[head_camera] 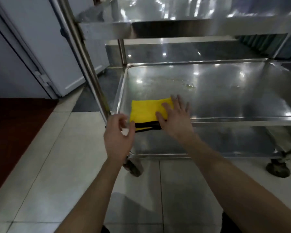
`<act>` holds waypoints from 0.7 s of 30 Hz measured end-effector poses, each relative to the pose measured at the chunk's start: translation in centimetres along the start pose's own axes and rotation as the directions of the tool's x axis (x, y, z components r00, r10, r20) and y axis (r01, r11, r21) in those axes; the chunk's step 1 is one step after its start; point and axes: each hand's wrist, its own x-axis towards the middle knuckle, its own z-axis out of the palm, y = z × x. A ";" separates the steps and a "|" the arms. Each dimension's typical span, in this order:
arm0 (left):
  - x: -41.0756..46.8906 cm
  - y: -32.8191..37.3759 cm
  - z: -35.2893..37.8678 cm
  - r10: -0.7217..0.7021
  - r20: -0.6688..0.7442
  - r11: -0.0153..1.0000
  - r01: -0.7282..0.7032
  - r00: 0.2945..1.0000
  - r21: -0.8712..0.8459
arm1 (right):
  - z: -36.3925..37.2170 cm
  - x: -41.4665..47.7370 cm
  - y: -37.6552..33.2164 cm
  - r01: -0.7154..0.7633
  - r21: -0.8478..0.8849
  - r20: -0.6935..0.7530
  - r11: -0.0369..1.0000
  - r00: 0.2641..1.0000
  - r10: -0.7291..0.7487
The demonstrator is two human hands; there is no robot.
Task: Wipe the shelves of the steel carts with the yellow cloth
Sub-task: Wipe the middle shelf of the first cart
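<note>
A folded yellow cloth (pixel 145 111) with a black edge lies at the front left corner of the steel cart's middle shelf (pixel 225 91). My right hand (pixel 175 116) presses flat on the cloth's right part, fingers spread and straight. My left hand (pixel 118 132) hovers at the shelf's front left corner beside the cloth, fingers loosely curled around nothing. A smear of residue (pixel 189 85) marks the shelf behind the cloth.
The cart's upper shelf (pixel 175 24) overhangs the middle one, and a lower shelf (pixel 225 142) sits beneath. A steel upright post (pixel 86 61) rises at the left corner. Castor wheels (pixel 278 169) stand on the tiled floor. White doors (pixel 40 47) are to the left.
</note>
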 end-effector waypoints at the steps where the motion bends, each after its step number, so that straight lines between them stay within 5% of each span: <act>1: -0.8 -0.8 -0.3 -0.020 -0.172 0.999 0.026 0.985 0.031 | 0.5 0.3 -0.6 0.062 -0.003 -0.039 0.998 0.997 -0.062; 4: 0.5 -2.1 -0.5 -0.084 -0.377 0.996 0.088 0.922 -0.006 | 1.3 1.5 -3.0 0.110 -0.054 0.092 0.992 0.990 -0.104; 9: 8.4 -0.4 -1.1 -0.345 -0.154 0.904 0.284 0.926 -0.320 | 1.3 2.1 -3.8 0.100 -0.126 0.371 0.987 0.928 -0.046; 12: 11.3 -0.7 -0.9 -0.453 -0.094 0.821 0.373 0.887 -0.432 | 1.0 1.8 -4.0 0.101 -0.122 0.396 0.987 0.917 -0.045; 21: 11.3 -2.2 -0.1 -0.430 -0.107 0.826 0.342 0.897 -0.448 | 4.8 10.8 -5.6 0.033 -0.155 0.414 0.987 0.910 0.035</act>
